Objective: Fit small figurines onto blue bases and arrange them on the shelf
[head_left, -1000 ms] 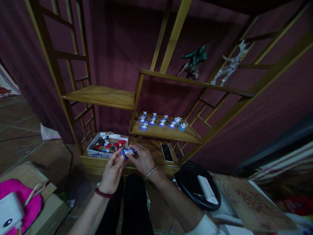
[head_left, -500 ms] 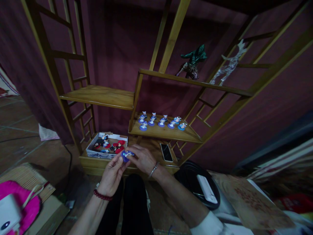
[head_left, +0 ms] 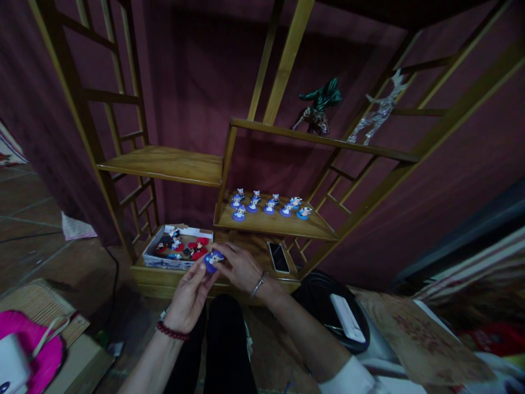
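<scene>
A small purple-and-white figurine [head_left: 213,261] on a round purple base is held between both hands, in front of the lowest shelf. My left hand [head_left: 192,293] pinches its base from the left. From the right, the fingers of my right hand [head_left: 240,266] close on its other side. Just beyond my left hand is an open cardboard box [head_left: 153,261] with several red, black and blue figurines [head_left: 197,248] lying in it. Higher up to the right, several small figurines [head_left: 269,206] with purple or blue bases stand in rows on a wooden shelf [head_left: 315,225].
A phone [head_left: 279,257] lies on the bottom shelf right of my hands. A green-hooded statue [head_left: 322,104] and a clear figure [head_left: 377,112] stand on the upper shelf. At the lower right is a round black object [head_left: 315,295] with a white strip [head_left: 346,317] on it.
The figurine has tipped slightly in my fingers, showing more of its front. Both hands stay in nearly the same place, and the camera view has shifted a little.
</scene>
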A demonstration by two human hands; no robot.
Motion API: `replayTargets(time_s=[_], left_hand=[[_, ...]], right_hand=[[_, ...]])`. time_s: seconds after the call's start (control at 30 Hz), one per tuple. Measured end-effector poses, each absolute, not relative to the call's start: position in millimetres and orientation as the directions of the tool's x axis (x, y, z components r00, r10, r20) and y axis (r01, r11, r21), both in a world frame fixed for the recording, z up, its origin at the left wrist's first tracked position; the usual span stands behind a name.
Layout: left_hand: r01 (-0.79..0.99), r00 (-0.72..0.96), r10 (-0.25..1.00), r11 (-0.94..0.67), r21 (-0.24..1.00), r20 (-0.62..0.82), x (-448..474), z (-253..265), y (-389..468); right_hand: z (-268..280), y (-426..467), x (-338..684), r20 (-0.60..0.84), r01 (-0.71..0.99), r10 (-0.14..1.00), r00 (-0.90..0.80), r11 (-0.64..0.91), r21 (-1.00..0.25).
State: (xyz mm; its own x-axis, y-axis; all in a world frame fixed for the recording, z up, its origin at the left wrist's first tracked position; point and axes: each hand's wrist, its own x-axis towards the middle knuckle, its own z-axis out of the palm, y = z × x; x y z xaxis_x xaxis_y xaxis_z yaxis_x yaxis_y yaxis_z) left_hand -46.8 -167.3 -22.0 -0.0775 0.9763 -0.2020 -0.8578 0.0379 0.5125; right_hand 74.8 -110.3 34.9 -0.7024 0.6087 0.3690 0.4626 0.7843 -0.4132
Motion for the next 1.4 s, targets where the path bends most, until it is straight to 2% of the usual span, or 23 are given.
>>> replayTargets(time_s=[0.27, 0.6, 1.0, 1.27, 1.4], left_hand=[[-0.882, -0.079, 0.972, 0.036, 0.471, -0.222, -44.6, -22.2, -164.9], [-0.883, -0.063, 0.975, 0.044, 0.467, -0.212, -39.1, -26.9, -165.0], [-0.881, -0.041, 0.972, 0.074, 0.467, -0.232, -32.8, -20.9, -159.6], [-0.877, 0.001, 0.977, 0.104, 0.470, -0.214, -27.0, -18.7, -155.7], [-0.851, 0.015, 0.978, 0.122, 0.510, -0.208, -23.1, -16.4, -154.5]], right_hand=[[24.3, -109.7, 76.0, 0.402, 0.499, 0.711, -0.577, 0.696, -0.517], [22.7, -109.2, 81.4, 0.416, 0.488, 0.690, -0.593, 0.718, -0.496], [22.2, -112.9, 91.9, 0.436, 0.437, 0.747, -0.503, 0.654, -0.618], [17.4, -112.6, 100.4, 0.432, 0.449, 0.769, -0.471, 0.631, -0.633], [19.0, -114.5, 99.6, 0.412, 0.496, 0.779, -0.472, 0.621, -0.607]])
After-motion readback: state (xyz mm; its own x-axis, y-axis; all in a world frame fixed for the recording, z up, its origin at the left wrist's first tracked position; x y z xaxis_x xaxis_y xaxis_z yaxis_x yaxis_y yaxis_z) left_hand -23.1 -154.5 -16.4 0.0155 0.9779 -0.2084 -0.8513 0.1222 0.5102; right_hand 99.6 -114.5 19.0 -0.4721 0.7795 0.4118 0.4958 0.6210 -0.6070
